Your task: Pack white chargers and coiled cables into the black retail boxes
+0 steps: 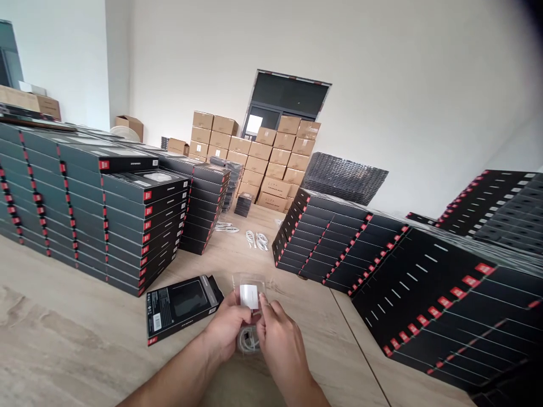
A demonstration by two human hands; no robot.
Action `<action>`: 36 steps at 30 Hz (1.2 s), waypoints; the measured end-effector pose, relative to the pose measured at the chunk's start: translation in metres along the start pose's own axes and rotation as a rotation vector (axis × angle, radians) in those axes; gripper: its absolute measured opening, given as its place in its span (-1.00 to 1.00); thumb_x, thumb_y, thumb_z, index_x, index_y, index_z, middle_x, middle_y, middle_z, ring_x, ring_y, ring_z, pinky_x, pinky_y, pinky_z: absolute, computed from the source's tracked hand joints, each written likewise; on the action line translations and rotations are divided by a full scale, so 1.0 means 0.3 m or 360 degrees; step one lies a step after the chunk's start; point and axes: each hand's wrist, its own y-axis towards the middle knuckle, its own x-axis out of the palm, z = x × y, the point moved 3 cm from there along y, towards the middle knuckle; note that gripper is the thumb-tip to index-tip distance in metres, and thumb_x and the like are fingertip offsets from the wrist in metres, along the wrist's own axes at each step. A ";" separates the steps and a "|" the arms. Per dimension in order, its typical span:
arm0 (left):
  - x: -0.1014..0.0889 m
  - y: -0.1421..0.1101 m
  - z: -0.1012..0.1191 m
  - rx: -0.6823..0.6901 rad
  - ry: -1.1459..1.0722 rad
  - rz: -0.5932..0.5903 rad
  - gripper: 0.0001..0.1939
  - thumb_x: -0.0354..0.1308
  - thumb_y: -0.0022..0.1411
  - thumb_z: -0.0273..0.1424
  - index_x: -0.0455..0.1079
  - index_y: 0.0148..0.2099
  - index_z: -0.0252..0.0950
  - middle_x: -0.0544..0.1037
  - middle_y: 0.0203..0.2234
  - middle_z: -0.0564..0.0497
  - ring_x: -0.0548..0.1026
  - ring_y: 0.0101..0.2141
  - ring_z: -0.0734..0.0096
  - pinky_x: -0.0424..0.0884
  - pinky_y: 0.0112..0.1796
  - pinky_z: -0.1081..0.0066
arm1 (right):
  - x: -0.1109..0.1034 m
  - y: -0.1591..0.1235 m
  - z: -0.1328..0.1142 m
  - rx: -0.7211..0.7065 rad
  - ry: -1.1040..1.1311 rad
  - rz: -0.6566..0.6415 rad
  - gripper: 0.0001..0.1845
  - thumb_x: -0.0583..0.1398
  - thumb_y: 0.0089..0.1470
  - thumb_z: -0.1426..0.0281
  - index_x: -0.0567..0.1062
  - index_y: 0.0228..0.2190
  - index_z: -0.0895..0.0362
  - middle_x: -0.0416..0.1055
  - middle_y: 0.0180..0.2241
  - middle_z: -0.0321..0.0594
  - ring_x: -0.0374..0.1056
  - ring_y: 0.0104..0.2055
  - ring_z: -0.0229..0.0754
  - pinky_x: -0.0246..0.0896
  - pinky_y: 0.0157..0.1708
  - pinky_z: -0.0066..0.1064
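Observation:
My left hand and my right hand both grip a clear plastic tray above the table. A small white block, which looks like a charger, sits in its upper part. At the lower end shows a coiled white cable, partly covered by my fingers. My left thumb lies across the tray just below the white block, and my right index finger presses along the right side. Left of my hands, a flat black box with a red corner rests on the table, its right end flap open.
Tall stacks of black boxes stand on the left, with more black boxes on the right. Several coiled white cables lie farther back on the wooden table. Piled dark trays and brown cartons stand behind.

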 end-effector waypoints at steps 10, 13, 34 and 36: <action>-0.016 -0.004 0.005 -0.0031 -0.0023 -0.0049 -0.52 0.03 -0.38 -0.67 0.48 -0.31 -0.32 0.57 -0.54 0.05 0.46 -0.48 0.37 0.30 -0.39 0.43 | -0.011 0.021 0.003 -0.0006 0.0016 -0.0197 -0.48 0.07 0.00 0.60 0.45 0.03 0.20 0.54 -0.29 -0.05 0.50 -0.36 -0.09 0.35 -0.40 -0.41; -0.018 -0.011 0.003 -0.0053 -0.0038 -0.0117 -0.53 0.05 -0.37 -0.68 0.48 -0.30 -0.34 0.58 -0.54 0.02 0.47 -0.48 0.37 0.30 -0.39 0.43 | -0.020 0.024 0.001 0.0031 0.0120 -0.0235 -0.51 0.06 0.02 0.59 0.49 -0.01 0.20 0.55 -0.30 -0.05 0.50 -0.34 -0.08 0.34 -0.37 -0.40; -0.035 -0.017 0.030 -0.0147 -0.0260 -0.0279 -0.58 0.16 -0.24 -0.67 0.46 -0.25 -0.28 0.60 -0.40 0.00 0.52 -0.37 0.30 0.37 -0.28 0.33 | 0.009 -0.022 0.046 0.0061 0.1202 -0.0035 -0.15 0.07 -0.06 0.62 0.10 0.25 -0.09 0.41 -0.04 -0.27 0.34 0.01 -0.18 0.25 0.06 -0.34; -0.035 -0.021 0.033 -0.0181 -0.0264 -0.0283 -0.57 0.16 -0.25 -0.68 0.46 -0.24 -0.28 0.61 -0.38 0.00 0.52 -0.36 0.29 0.38 -0.26 0.29 | 0.007 -0.020 0.050 0.0003 0.1222 -0.0023 -0.25 0.03 0.03 0.59 0.13 0.24 -0.09 0.43 -0.02 -0.26 0.35 0.01 -0.18 0.27 0.04 -0.35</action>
